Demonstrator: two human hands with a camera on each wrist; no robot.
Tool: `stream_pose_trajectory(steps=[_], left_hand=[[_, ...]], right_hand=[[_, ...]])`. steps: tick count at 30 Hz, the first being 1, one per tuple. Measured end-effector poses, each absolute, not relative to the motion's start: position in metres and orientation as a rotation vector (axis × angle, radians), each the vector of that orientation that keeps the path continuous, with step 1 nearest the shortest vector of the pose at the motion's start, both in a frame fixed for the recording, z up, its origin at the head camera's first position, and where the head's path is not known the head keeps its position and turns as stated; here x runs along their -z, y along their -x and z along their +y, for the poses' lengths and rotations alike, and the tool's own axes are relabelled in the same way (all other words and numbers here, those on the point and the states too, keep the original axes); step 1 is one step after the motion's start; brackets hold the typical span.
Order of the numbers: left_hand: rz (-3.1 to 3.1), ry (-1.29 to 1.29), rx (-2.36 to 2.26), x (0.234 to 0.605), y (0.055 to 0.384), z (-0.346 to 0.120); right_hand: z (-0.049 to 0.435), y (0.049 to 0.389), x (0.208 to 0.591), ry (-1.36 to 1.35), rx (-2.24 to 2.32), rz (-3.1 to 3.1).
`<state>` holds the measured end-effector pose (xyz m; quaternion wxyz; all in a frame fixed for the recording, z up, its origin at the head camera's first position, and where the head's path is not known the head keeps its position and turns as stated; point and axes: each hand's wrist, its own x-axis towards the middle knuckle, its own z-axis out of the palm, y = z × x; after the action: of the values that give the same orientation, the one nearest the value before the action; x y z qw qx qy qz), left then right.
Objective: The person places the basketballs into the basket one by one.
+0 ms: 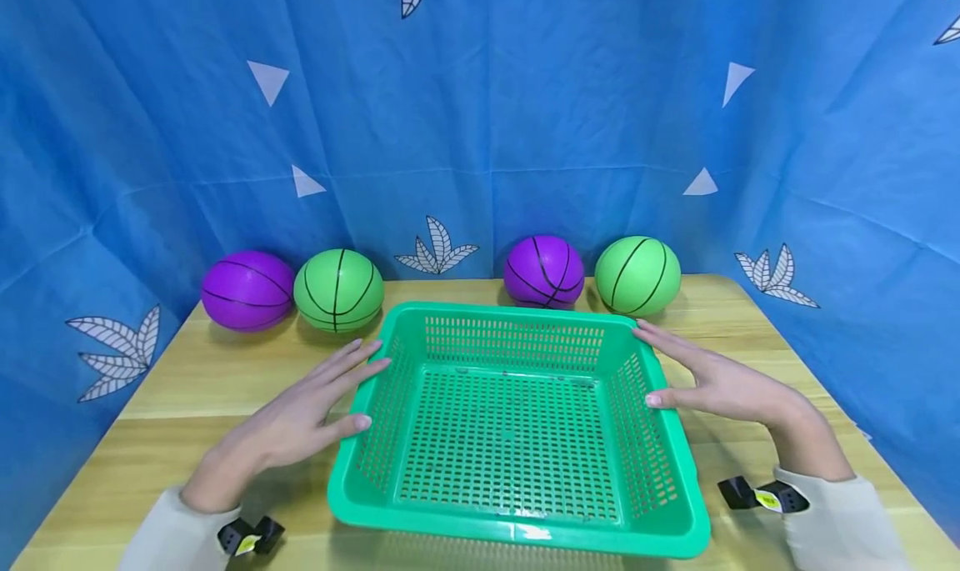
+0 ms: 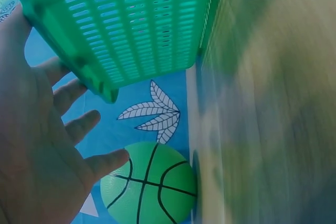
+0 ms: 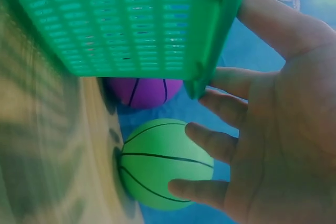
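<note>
A green plastic basket [image 1: 510, 311] with slotted walls and a grid floor stands in front of me, nothing inside it. My left hand [image 1: 303, 417] is at its left rim, fingers spread and extended, thumb beside the rim. At the opposite side, my right hand [image 1: 723, 383] has its fingertips by the far right corner and its thumb over the right rim. In the left wrist view, the left fingers reach along the outside of the basket wall [image 2: 152, 40]. The right wrist view shows the right fingers [image 3: 215, 142] loosely extended, some at the rim.
Behind the basket on the wooden table [image 1: 172, 413] are a purple ball [image 1: 248, 291] and a green ball [image 1: 339, 291] at left. Another purple ball [image 1: 543, 271] and green ball [image 1: 638, 276] sit at right. A blue curtain [image 1: 480, 121] hangs around the table's back and sides.
</note>
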<state>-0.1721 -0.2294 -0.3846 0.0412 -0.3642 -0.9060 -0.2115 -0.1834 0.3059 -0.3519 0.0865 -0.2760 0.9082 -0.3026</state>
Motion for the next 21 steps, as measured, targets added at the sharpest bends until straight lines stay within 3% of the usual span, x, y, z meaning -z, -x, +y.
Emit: stream_pose_trajectory(steps=[21], left_hand=[[-2.840, 0.951, 0.561, 0.378, 0.166, -0.232]], right_hand=[[0.295, 0.212, 0.364, 0.745, 1.031, 2.633]])
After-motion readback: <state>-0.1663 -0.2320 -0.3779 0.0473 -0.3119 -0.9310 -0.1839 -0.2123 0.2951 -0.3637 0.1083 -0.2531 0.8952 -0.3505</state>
